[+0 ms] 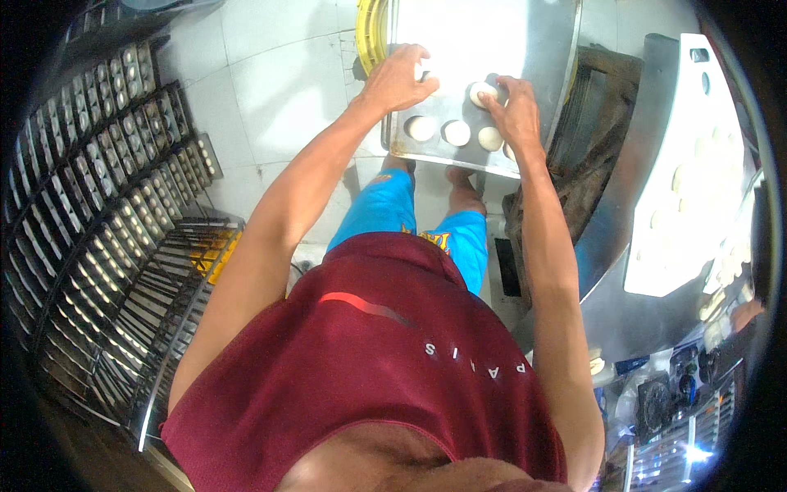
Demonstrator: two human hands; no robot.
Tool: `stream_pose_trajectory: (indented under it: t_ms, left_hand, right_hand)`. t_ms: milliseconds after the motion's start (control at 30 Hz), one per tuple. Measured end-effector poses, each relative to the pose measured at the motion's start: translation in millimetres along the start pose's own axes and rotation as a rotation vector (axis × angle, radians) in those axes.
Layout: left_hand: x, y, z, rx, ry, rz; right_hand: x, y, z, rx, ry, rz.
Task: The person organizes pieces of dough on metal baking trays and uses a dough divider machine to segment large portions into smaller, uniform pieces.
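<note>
A metal baking tray [449, 159] lies in front of me, its far part washed out by glare. Along its near edge is a row of round, pale dough balls [456, 133]. My left hand [397, 80] is over the tray's left side, fingers curled around a dough ball [425, 74] that is partly hidden by them. On the right, my right hand [518, 115] has its thumb and fingers closed around another dough ball [482, 94], just beyond the near row. My right wrist partly covers the last ball of that row.
At the left stands a dark rack [106, 205] loaded with several trays of dough balls. A yellow round container [371, 41] shows beside the tray. To the right, a white board [656, 246] with pale dough pieces sits on a metal table [602, 254]. White tiles [270, 107] cover the floor.
</note>
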State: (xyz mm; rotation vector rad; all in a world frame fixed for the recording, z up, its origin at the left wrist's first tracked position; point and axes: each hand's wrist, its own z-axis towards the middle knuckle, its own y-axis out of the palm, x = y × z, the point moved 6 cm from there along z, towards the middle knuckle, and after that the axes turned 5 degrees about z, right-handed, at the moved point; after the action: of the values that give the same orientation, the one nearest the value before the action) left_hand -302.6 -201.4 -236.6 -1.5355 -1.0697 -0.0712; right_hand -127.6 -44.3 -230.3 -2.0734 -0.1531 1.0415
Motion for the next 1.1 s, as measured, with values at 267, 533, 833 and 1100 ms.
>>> stream_pose_trajectory:
  t_ms: [267, 533, 833, 1100]
  left_hand:
    - [5, -7, 55, 0.0, 0.082, 0.01]
    - [15, -15, 51, 0.183, 0.398, 0.239]
    - [21, 21, 0, 0.01, 0.433, 0.52]
    - [36, 36, -58, -0.091, 0.409, 0.414]
  right_hand:
    - [46, -19, -20, -0.015, 0.204, 0.399]
    - [37, -22, -37, 0.212, -0.103, -0.043]
    - [34, 22, -65, -0.033, -0.218, -0.424]
    - [-20, 39, -64, -0.029, -0.353, -0.29]
